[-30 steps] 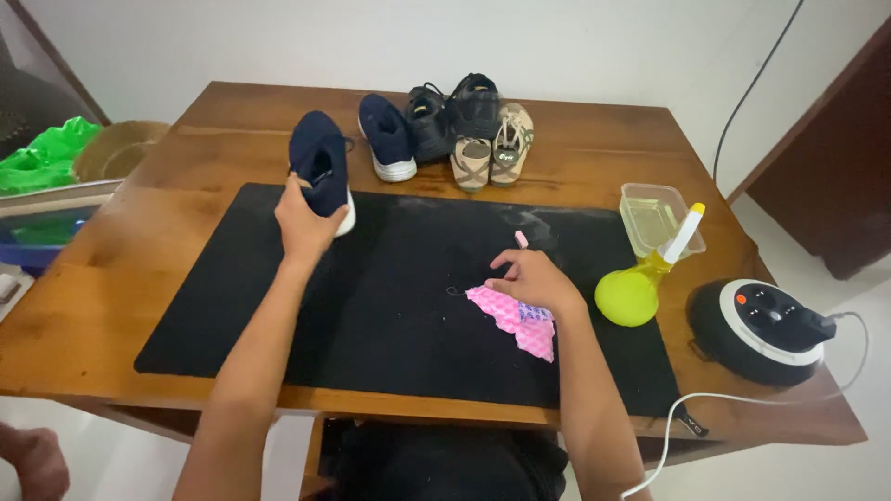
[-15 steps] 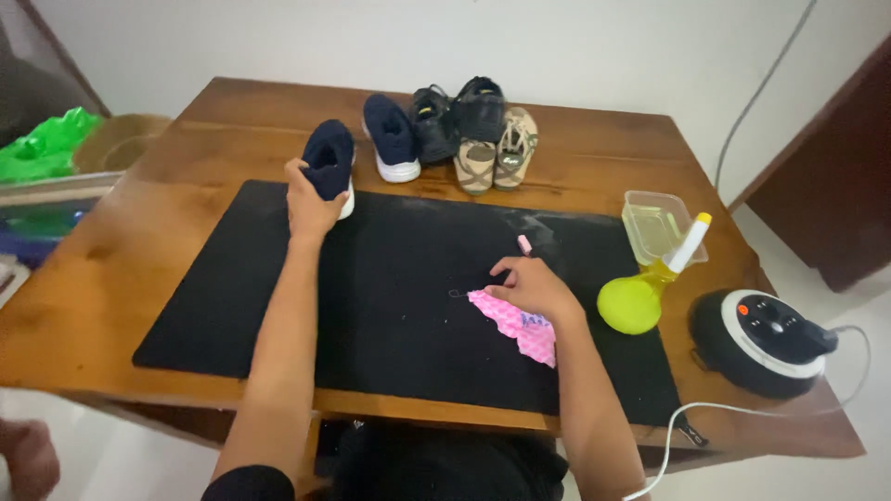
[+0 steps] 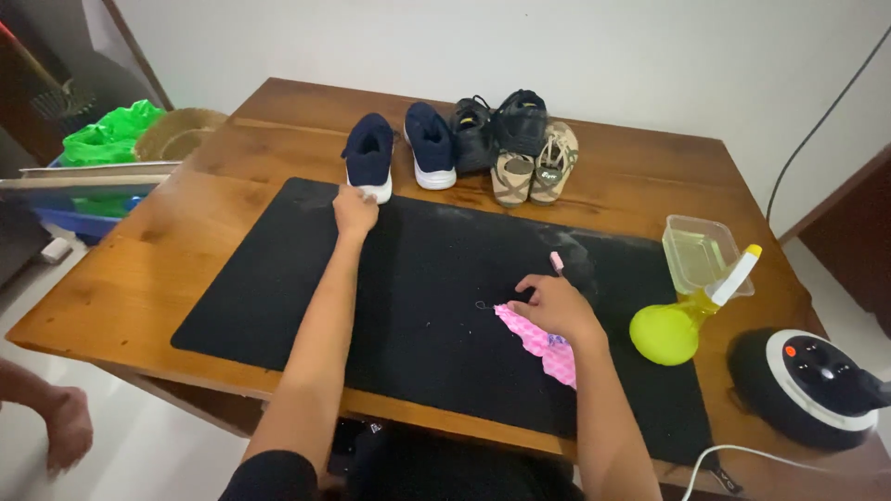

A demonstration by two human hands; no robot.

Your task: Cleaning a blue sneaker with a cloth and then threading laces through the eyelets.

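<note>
- Left hand: fingers curled, touching the heel of the navy shoe, which stands at the black mat's far edge.
- Right hand: loosely open, resting on the pink cloth lying on the mat.

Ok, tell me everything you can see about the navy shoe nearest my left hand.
The navy shoe is a low sneaker with a dark blue, fabric-looking upper and a white sole that shows at its near end. It stands upright on the wooden table, just beyond the far edge of the black mat, at the left end of a row of shoes, beside its matching partner. The left hand is at its near end, at or just short of the white sole; whether they touch is unclear. Its laces cannot be made out.
</note>
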